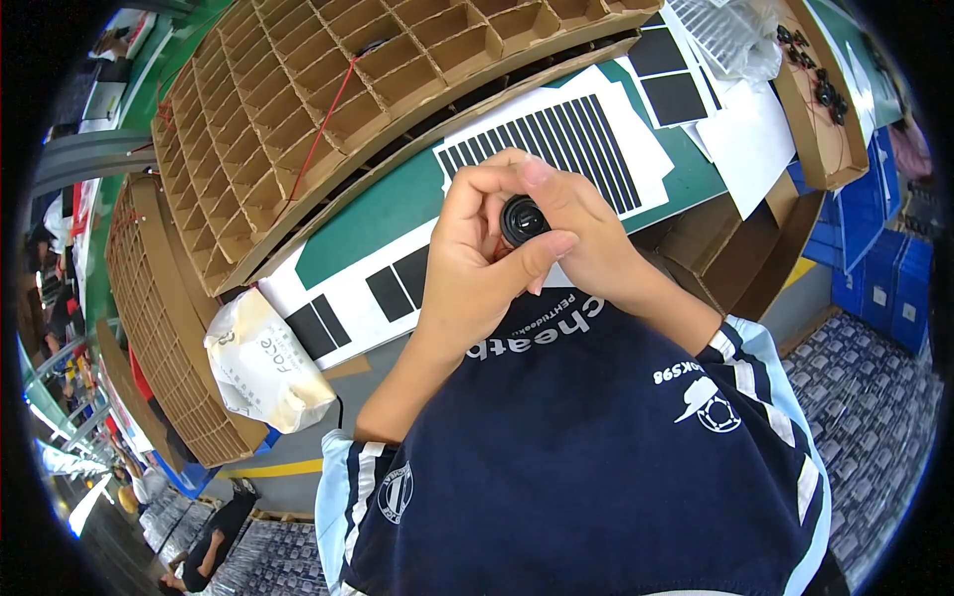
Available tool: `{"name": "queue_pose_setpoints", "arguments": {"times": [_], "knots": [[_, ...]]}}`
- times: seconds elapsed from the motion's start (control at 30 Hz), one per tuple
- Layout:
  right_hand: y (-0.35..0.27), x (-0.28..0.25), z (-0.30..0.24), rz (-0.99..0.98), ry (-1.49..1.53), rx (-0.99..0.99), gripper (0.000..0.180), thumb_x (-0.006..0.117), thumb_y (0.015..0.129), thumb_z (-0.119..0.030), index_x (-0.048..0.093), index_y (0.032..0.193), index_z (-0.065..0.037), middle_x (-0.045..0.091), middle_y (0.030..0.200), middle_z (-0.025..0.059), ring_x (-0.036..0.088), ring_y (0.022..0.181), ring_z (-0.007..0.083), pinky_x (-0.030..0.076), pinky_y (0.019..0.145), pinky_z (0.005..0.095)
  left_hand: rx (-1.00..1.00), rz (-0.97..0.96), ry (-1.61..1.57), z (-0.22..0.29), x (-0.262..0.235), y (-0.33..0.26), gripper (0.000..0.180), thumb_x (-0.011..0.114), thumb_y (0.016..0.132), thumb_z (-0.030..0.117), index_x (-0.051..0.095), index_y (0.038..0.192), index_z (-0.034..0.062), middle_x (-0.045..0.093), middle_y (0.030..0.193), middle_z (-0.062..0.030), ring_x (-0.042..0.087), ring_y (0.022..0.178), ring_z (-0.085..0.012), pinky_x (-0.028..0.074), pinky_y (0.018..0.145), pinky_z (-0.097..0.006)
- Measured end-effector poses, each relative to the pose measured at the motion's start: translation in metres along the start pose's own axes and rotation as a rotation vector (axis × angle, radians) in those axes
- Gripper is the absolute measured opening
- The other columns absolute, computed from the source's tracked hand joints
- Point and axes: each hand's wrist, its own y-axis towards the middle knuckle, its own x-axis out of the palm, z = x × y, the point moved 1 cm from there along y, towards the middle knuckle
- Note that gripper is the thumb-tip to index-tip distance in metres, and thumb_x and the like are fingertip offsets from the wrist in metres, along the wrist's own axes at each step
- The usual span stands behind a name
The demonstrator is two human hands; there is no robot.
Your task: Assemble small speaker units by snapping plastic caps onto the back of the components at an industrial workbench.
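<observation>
Both the left hand (pixel 475 260) and the right hand (pixel 586 238) curl tightly round a small round black plastic part (pixel 522 220), fingertips pinching it from both sides. It is held above the near edge of the green table (pixel 383 214), over a white sheet of black rectangular stickers (pixel 571 139); a brown cardboard grid divider tray (pixel 298 99) lies toward the far left corner.

Between the fingers of our left hand (pixel 477 263) and right hand (pixel 586 233) we see a small round black part (pixel 523 220), hard-looking with a slight gloss on its ringed face, probably plastic. Just beyond our hands lie white paper sheets (pixel 556 134) carrying matt black strips and squares, smooth and flat, on a matt green table top (pixel 383 204). Farther out from our hands stands a brown cardboard grid tray (pixel 298 109), dull and fibrous, with a thin red wire (pixel 323 129) lying across it. To the left of our left hand sits a crinkled, shiny plastic bag (pixel 263 363). Below our hands, our shirt (pixel 586 447) is soft navy cloth with white printing.
</observation>
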Motion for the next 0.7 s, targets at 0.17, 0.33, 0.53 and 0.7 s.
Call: {"name": "queue_pose_setpoints", "arguments": {"times": [0.17, 0.33, 0.53, 0.7], "knots": [[0.006, -0.002, 0.005, 0.046, 0.072, 0.01, 0.042, 0.031, 0.092, -0.04, 0.053, 0.088, -0.004, 0.05, 0.069, 0.0008, 0.048, 0.053, 0.006, 0.038, 0.047, 0.0174, 0.054, -0.061, -0.058, 0.003, 0.0, 0.004, 0.02, 0.054, 0.082, 0.002, 0.04, 0.095, 0.0012, 0.046, 0.101, -0.0125, 0.043, 0.053, -0.0077, 0.034, 0.04, -0.018], [0.003, -0.001, 0.008, 0.092, -0.055, -0.11, 0.035, 0.034, 0.092, -0.032, 0.051, 0.082, -0.003, 0.046, 0.072, 0.0, 0.044, 0.064, 0.0071, 0.037, 0.057, 0.0189, -0.092, 0.008, -0.162, 0.002, -0.001, 0.002, 0.015, 0.049, 0.086, 0.007, 0.039, 0.096, 0.0026, 0.047, 0.101, -0.0101, 0.042, 0.053, -0.0077, 0.032, 0.041, -0.017], [0.008, -0.002, 0.007, 0.038, -0.136, -0.206, 0.035, 0.038, 0.091, -0.032, 0.054, 0.081, -0.002, 0.045, 0.072, -0.0004, 0.043, 0.069, 0.0087, 0.038, 0.064, 0.0225, 0.042, -0.047, 0.235, 0.004, 0.001, 0.0, 0.035, 0.063, 0.075, 0.004, 0.036, 0.098, 0.0055, 0.046, 0.099, -0.0057, 0.048, 0.078, -0.0071, 0.04, 0.062, -0.017], [0.006, -0.011, 0.012, 0.005, -0.077, -0.123, 0.039, 0.035, 0.091, -0.036, 0.053, 0.083, -0.003, 0.047, 0.075, 0.0002, 0.042, 0.073, 0.0077, 0.038, 0.068, 0.0223, -0.122, -0.033, 0.043, 0.014, -0.004, -0.002, 0.025, 0.059, 0.073, 0.0, 0.041, 0.09, 0.0039, 0.047, 0.095, -0.0058, 0.047, 0.082, -0.0086, 0.039, 0.065, -0.018]]}}
